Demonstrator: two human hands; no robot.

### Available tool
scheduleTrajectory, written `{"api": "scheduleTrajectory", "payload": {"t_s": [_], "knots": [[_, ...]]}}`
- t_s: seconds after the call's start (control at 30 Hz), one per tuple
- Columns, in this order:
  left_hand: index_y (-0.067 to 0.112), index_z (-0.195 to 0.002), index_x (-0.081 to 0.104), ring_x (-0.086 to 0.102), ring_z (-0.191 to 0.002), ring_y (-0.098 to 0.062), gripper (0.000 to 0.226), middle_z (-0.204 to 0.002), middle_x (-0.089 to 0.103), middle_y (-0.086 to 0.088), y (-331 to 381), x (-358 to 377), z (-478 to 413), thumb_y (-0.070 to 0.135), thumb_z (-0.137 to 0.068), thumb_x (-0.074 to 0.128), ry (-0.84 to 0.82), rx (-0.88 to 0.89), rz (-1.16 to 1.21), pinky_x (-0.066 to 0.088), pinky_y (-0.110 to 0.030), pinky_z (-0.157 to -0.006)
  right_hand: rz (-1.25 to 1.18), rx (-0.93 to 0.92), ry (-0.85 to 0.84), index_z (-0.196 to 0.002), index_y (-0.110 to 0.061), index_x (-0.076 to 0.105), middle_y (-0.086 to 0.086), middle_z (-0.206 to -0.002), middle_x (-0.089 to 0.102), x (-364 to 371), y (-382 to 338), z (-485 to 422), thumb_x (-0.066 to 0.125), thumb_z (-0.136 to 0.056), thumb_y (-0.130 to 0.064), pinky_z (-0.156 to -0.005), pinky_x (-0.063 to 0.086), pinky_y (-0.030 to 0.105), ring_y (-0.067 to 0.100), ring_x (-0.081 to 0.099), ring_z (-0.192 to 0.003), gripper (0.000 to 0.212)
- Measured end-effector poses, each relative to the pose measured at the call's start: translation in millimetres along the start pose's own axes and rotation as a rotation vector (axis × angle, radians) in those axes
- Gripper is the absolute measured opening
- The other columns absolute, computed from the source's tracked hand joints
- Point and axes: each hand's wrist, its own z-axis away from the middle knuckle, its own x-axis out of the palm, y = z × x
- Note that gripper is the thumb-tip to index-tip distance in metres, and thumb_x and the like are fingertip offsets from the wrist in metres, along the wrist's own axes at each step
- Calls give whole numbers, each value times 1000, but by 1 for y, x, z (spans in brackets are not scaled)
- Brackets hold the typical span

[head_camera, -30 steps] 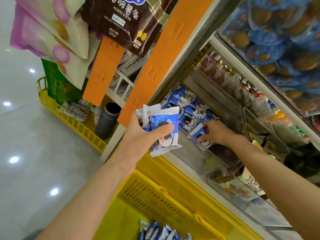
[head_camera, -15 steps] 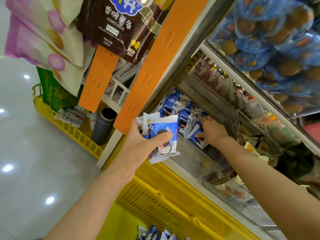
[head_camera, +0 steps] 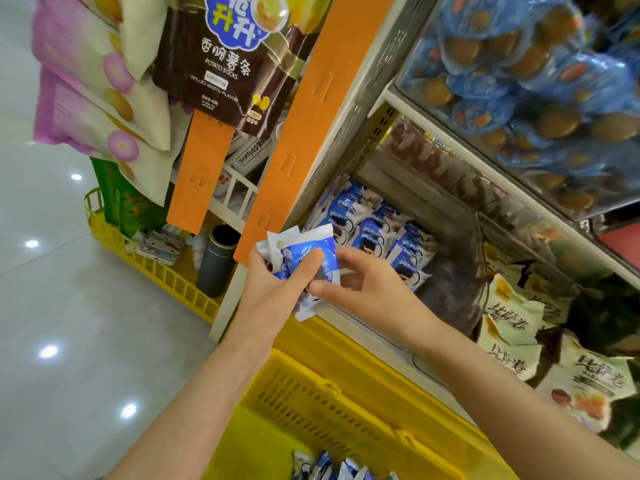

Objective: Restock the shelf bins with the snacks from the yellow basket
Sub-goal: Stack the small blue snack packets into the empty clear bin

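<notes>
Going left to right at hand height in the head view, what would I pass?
A yellow side rack → grey canister → left hand gripping blue snack packets → right hand pinching them → pale green snack bags.

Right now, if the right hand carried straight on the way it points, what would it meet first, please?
The blue snack packets held in the left hand. The right hand seems to pinch their near edge, so nothing lies between.

Glossy foil-like snack packets (head_camera: 308, 258), a perforated yellow plastic basket (head_camera: 332, 403), clear plastic shelf bins (head_camera: 460, 216), polished floor (head_camera: 69, 341).
</notes>
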Motion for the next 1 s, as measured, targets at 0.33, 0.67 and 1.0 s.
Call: {"api": "scheduleTrajectory", "payload": {"t_s": [0.33,0.67,1.0], "knots": [[24,-126,46,63,-102,-17,81,-115,62,-1,7,-8,-3,42,-50,69,-21,-27,-2,54,-35,-79,-372,73,205,-112,-8,61,4,-95,73,-44,13,-16,66,-82,-17,-61,51,14,9,69,-78,32],[21,-129,45,65,-97,-15,82,-113,63,-1,3,-14,-11,39,-53,69,-1,-40,-29,56,-34,-76,402,129,110,-110,-8,62,8,-109,62,-54,63,-112,76,-77,-18,-78,45,22,14,57,-96,38],[24,-122,47,66,-90,-9,81,-108,63,5,-2,-16,-17,48,-47,67,-21,-16,-111,56,-26,-65,598,-5,222,-113,-10,60,7,-114,62,-49,87,-134,73,-80,-23,-77,41,22,16,57,-100,38]]}}
